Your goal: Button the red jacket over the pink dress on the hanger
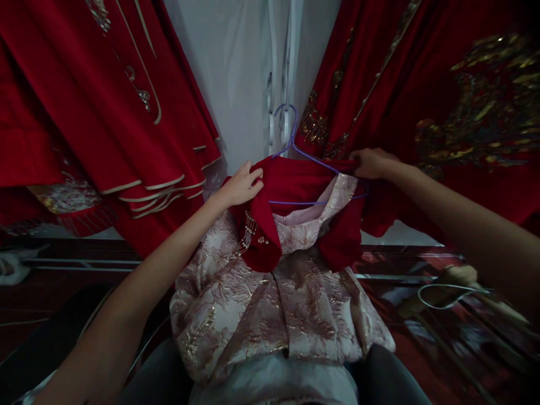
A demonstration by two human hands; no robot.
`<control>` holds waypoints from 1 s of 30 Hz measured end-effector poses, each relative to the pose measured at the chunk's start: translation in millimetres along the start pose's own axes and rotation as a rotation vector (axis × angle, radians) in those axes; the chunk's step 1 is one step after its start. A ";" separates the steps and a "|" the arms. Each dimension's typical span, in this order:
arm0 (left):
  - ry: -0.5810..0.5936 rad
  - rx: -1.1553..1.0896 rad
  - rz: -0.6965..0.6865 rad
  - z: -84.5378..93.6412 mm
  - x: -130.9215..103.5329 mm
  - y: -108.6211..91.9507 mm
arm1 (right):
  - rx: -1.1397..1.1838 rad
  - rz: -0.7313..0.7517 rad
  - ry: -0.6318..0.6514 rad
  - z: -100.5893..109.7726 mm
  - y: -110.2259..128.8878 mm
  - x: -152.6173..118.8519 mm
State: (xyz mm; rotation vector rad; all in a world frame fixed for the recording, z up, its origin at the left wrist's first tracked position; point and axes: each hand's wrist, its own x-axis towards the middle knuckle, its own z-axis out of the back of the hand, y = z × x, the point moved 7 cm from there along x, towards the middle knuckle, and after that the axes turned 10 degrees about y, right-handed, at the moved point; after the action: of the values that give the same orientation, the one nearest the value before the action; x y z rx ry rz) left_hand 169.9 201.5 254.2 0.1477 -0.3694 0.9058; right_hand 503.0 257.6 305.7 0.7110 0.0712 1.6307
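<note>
A purple wire hanger (310,156) stands hook-up in the middle of the view, with a red garment piece (291,174) draped over its shoulders. My left hand (246,184) pinches the red cloth near the hanger's left shoulder. At the right end of the hanger, my right hand (371,163) is closed on the edge of the same cloth. A pink and gold brocade dress (304,304) lies over my lap, its strap reaching up to the hanger's right side. Beaded tassels (248,230) decorate the red piece on the left.
Red embroidered garments hang at the left (105,112) and right (379,84), with a pale wall (219,62) behind. Metal rails (84,264) run low near the floor. A white cord loop (442,286) is at the lower right.
</note>
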 end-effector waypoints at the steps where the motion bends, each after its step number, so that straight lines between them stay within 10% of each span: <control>1: -0.002 0.003 0.005 -1.1 -0.2 -1.7 | -0.147 -0.030 0.079 3.9 -6.2 -7.4; 12: -0.015 0.112 0.129 -0.3 -10.7 -13.2 | -0.493 0.080 -0.210 16.4 19.1 -138.6; 20: -0.035 0.102 0.177 -5.8 -8.5 -20.0 | -0.077 0.363 -0.132 -25.2 47.3 -122.9; 30: -0.122 -0.020 0.295 -9.1 -9.7 -14.0 | 0.294 0.566 0.107 -118.4 157.9 -121.6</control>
State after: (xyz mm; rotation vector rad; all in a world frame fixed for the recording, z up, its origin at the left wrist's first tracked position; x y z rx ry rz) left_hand 177.9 188.3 242.5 0.1327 -0.5228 1.1865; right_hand 309.5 154.7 230.0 0.9219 0.2048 2.2297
